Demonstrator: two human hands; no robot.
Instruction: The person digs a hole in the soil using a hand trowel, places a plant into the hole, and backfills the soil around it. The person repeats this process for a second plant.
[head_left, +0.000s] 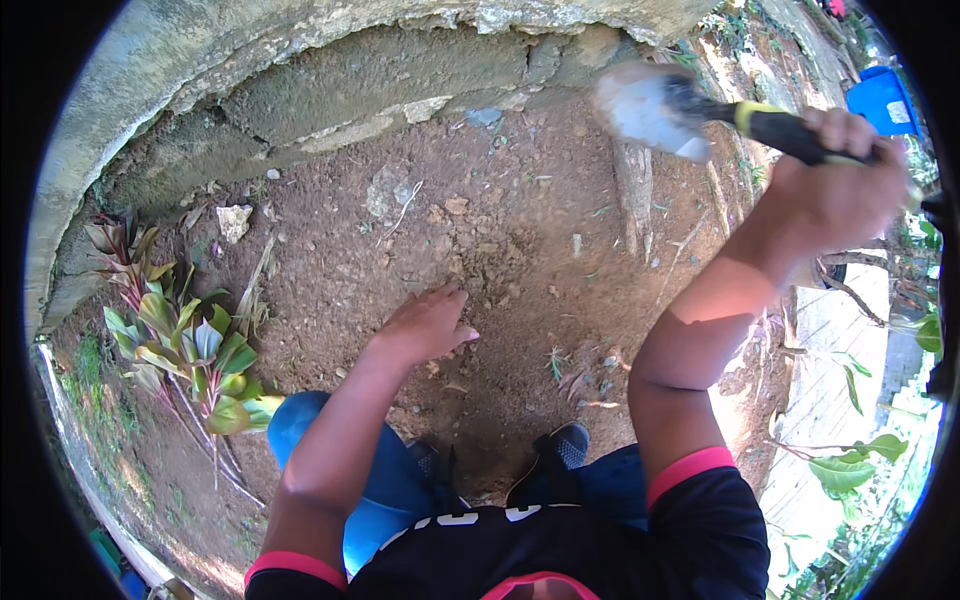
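Observation:
In my right hand (840, 180), raised at the upper right, is a hand trowel (652, 109) with a black and yellow handle. Its broad metal blade is soiled, blurred, and points left above the ground. My left hand (427, 322) is low over the bare brown soil (510, 187), palm down, with the thumb apart from the fingers and nothing visible in it. Whether its fingertips touch the dirt I cannot tell. Loose clods (480, 262) lie just beyond that hand.
A rough concrete wall (360, 97) curves across the far side. Leafy plant stems (202, 352) lie at the left, near a pale stone (234, 222). A piece of wood (636, 195) lies below the trowel blade. A blue container (883, 101) stands at the upper right. My shoes (562, 450) rest on the soil.

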